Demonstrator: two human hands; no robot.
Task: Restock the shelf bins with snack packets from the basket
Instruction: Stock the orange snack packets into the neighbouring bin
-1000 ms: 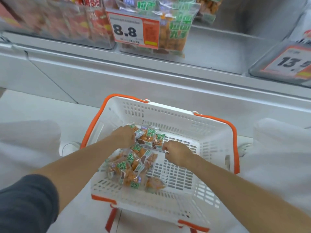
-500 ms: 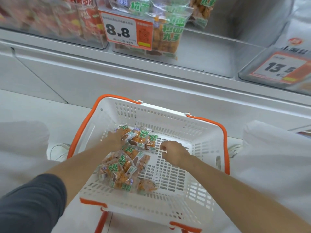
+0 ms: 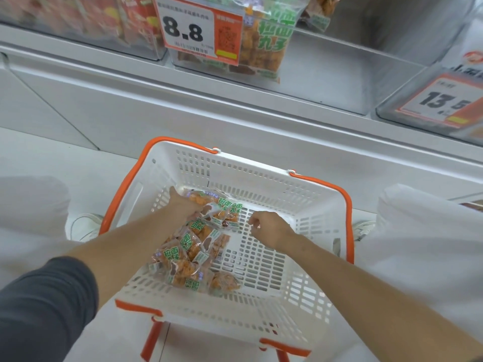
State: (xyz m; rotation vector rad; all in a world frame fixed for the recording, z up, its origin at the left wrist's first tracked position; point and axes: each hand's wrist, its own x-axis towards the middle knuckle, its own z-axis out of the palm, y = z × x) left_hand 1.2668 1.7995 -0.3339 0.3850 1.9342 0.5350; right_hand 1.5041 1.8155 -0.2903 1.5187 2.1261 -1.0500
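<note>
A white shopping basket with orange handles sits on the floor, below a shelf. A heap of snack packets, clear with green lettering and orange pieces inside, lies in the basket's left half. The left hand reaches in, its grip closed on the packets at the heap's far end. The right hand is just beside them with fingers curled; whether its grip pinches a packet edge cannot be told. Above, a shelf bin holds matching packets behind a price tag reading 8.8.
</note>
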